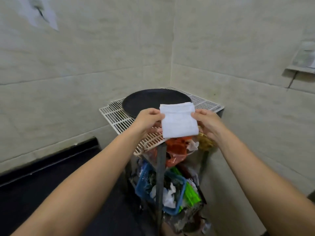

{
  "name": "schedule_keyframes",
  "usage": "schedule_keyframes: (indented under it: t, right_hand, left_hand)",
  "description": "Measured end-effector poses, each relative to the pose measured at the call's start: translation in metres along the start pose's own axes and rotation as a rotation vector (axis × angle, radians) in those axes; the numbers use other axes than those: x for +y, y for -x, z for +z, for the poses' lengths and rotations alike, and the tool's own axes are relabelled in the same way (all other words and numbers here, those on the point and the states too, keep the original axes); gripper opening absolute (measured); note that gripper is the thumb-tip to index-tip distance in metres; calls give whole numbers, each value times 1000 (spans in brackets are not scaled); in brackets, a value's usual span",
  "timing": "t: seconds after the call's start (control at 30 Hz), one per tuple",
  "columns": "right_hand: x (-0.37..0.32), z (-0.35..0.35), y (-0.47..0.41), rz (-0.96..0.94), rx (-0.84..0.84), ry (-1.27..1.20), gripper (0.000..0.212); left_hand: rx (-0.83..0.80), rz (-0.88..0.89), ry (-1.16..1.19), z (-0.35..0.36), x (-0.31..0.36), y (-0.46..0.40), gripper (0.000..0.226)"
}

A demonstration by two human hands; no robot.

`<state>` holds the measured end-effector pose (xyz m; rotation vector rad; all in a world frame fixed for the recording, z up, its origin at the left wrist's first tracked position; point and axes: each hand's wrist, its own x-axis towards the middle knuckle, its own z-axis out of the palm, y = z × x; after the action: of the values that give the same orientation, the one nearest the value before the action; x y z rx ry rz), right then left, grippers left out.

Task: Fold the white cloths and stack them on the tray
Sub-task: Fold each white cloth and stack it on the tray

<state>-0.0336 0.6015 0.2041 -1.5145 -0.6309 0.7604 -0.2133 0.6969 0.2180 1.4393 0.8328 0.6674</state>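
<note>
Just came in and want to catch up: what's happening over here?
A person is folding a white cloth, holding it up with both hands: the left hand pinches its left edge and the right hand its right edge. The cloth looks folded into a small rectangle already. It hangs in front of a round black tray on a white wire rack in the corner. No cloths show on the tray yet.

2 bare, sleeveless forearms

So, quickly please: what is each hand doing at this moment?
Left hand: pinches the left edge of the folded white cloth.
Right hand: pinches the cloth's right edge.
</note>
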Motion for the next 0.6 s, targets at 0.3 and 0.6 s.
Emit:
schedule_keyframes:
  t: [0.3,0.6]
  right_hand:
    - [-36,43,-202,-99,-289,287,7]
    - [-11,75,-300,-27,-480,466,6]
  left_hand:
    - [366,-94,-2,-2,10,-147,7]
    - [539,-229,-81,-4,-17,-230,18]
